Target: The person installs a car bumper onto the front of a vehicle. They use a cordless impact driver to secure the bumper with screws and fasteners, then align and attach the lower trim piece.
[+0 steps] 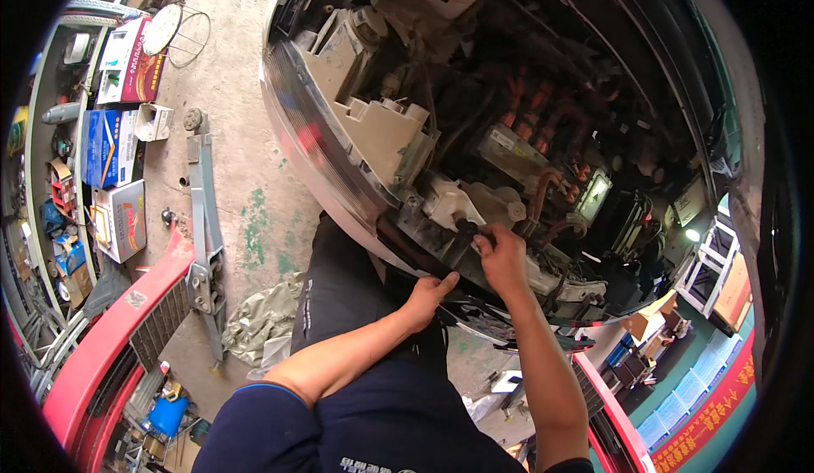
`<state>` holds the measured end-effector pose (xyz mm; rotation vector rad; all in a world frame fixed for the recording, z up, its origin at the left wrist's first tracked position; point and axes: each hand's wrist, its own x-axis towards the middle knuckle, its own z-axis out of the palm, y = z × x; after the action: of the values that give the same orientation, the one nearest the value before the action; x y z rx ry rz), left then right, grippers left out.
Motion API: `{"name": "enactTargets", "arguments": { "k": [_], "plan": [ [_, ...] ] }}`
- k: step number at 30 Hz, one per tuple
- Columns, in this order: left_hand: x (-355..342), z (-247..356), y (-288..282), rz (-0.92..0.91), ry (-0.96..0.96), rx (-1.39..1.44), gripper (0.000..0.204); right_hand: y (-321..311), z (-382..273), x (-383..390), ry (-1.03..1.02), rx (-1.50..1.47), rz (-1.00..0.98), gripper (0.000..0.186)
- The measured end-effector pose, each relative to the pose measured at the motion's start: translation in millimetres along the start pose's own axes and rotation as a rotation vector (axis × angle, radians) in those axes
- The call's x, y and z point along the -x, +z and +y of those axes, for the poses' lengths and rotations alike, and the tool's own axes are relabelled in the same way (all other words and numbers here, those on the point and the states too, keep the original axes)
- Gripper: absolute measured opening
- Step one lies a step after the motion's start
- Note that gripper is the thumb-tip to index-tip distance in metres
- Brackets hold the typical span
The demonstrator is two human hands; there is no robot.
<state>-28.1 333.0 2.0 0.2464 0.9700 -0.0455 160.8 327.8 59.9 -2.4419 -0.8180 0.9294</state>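
I stand at the front corner of a vehicle with its engine bay (509, 125) exposed. My right hand (504, 259) reaches over the front edge, its thumb and fingers pinched on a small dark part (466, 227). That part sits beside a dirty whitish plastic container (448, 204); its exact kind is not clear. Lower and to the left, my left hand (428, 301) is closed at the bumper edge (398, 261), thumb on top and the other fingers mostly hidden. The long clear headlight (326, 147) curves away to the left.
Orange cables (543, 193) run through the bay's middle, near a beige plastic tank (381, 130). On the left stand a grey metal jack-like lever (202, 193), a red bumper (119, 312) and a shelf with boxes (110, 147). Crumpled sheeting (263, 320) lies by my leg.
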Motion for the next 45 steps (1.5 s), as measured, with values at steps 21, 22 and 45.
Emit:
{"name": "enactTargets", "arguments": {
  "k": [21,22,45],
  "plan": [
    [-15.8,-19.3,-9.1,0.032,0.158,-0.097,0.048,12.1,-12.5,1.1,-0.254,0.294,0.087,0.013],
    [-17.3,-22.1,-10.6,0.032,0.159,-0.102,0.049,12.7,-14.2,1.6,-0.265,0.300,0.108,0.013],
    [-21.6,-20.7,-15.1,0.061,0.124,-0.287,0.050,15.9,-13.7,-1.0,-0.277,0.622,0.046,0.028]
  ]
}}
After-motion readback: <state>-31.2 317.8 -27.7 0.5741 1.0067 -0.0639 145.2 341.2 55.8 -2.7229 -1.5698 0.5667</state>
